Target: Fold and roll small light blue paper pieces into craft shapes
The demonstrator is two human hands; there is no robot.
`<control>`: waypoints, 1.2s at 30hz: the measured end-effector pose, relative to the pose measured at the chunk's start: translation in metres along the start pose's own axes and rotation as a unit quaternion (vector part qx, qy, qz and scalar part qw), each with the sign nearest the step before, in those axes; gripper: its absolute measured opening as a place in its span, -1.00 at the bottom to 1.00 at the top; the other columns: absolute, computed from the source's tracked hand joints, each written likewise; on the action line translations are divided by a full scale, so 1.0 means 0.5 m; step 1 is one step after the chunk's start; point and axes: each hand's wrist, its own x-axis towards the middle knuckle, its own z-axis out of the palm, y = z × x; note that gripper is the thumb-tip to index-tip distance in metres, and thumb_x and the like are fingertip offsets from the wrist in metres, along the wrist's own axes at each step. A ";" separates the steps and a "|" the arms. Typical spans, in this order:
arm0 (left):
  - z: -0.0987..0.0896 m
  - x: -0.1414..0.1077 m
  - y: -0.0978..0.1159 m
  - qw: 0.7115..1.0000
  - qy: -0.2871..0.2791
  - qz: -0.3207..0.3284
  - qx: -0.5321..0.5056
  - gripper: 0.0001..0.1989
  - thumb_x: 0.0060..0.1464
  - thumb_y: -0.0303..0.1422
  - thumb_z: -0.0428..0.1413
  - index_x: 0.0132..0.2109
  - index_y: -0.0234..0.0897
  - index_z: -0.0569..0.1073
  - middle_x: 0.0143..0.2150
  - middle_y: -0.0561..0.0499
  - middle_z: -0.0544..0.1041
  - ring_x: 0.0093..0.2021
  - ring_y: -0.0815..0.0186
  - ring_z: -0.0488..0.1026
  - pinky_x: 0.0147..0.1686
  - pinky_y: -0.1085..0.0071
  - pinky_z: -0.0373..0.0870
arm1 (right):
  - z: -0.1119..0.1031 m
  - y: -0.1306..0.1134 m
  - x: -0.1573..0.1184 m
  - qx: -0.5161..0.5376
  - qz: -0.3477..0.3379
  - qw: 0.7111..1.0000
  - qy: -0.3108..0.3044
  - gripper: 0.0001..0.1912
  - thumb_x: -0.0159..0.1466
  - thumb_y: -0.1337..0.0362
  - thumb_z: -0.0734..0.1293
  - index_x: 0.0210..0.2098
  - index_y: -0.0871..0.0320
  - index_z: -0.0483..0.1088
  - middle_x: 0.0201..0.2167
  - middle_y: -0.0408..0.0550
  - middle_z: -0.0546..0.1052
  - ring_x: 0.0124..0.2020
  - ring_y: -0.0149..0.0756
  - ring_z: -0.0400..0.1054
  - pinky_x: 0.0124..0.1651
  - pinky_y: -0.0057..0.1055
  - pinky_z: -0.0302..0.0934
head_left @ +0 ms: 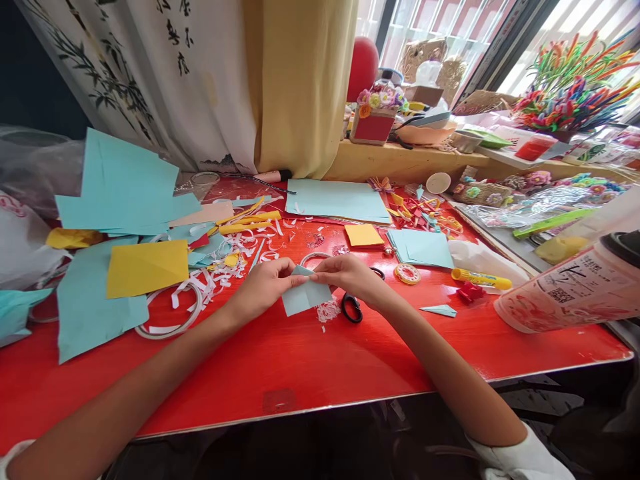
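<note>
A small light blue paper square (306, 298) with crease lines hangs between both hands above the red table. My left hand (267, 283) pinches its upper left edge between thumb and fingers. On the upper right edge my right hand (345, 272) has a similar pinch, its fingertips close to those of the left. Black-handled scissors (352, 309) lie under and beside the right hand, partly hidden by it. Behind the hands is part of a white ring (316, 257).
Blue sheets (103, 287), a yellow sheet (147, 268) and paper scraps cover the left of the red table (300, 373). To the right are stacked blue squares (421, 248), yellow squares (363, 235), a glue stick (481, 279) and a large cup (575, 287).
</note>
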 end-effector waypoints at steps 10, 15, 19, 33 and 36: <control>0.002 0.004 -0.004 0.995 -0.002 0.018 -0.096 -0.76 -0.08 -0.22 0.12 -0.27 -0.26 0.45 -0.32 0.05 0.46 -0.33 0.36 0.34 -0.36 0.47 0.25 | -0.003 -0.002 0.001 -0.033 -0.009 0.999 0.002 -0.82 0.11 0.21 0.29 -0.44 0.23 0.42 -0.52 -0.11 0.41 -0.49 -0.45 0.21 -0.46 -0.49 0.05; -0.001 -0.001 0.006 0.989 0.040 0.013 -0.144 -0.74 -0.07 -0.24 0.10 -0.25 -0.32 0.46 -0.34 0.00 0.47 -0.37 0.36 0.35 -0.33 0.42 0.29 | -0.006 -0.005 -0.002 0.095 0.015 0.995 0.009 -0.72 0.07 0.25 0.33 -0.21 0.19 0.40 -0.38 -0.05 0.46 -0.39 -0.39 0.31 -0.37 -0.46 0.19; -0.001 -0.001 0.004 0.985 0.024 0.018 -0.167 -0.70 -0.08 -0.26 0.12 -0.18 -0.30 0.48 -0.27 -0.01 0.50 -0.30 0.34 0.38 -0.25 0.39 0.31 | -0.010 -0.009 -0.005 0.117 0.029 0.992 0.040 -0.76 0.06 0.28 0.32 -0.27 0.22 0.42 -0.41 -0.06 0.45 -0.40 -0.39 0.31 -0.39 -0.47 0.21; 0.000 -0.004 0.008 0.983 0.011 0.008 -0.185 -0.72 -0.07 -0.36 0.12 -0.15 -0.28 0.49 -0.44 0.06 0.49 -0.40 0.37 0.41 -0.28 0.40 0.36 | -0.003 -0.001 -0.002 0.098 0.004 0.995 0.037 -0.77 0.08 0.20 0.32 -0.35 0.25 0.47 -0.46 -0.07 0.45 -0.47 -0.43 0.26 -0.44 -0.47 0.15; -0.001 -0.004 0.005 0.980 0.015 0.000 -0.198 -0.75 -0.06 -0.38 0.09 -0.19 -0.30 0.52 -0.50 0.05 0.49 -0.45 0.37 0.42 -0.31 0.40 0.38 | -0.005 -0.009 -0.006 0.107 0.002 0.994 0.013 -0.76 0.06 0.21 0.34 -0.32 0.23 0.47 -0.40 -0.05 0.47 -0.43 -0.42 0.29 -0.40 -0.47 0.16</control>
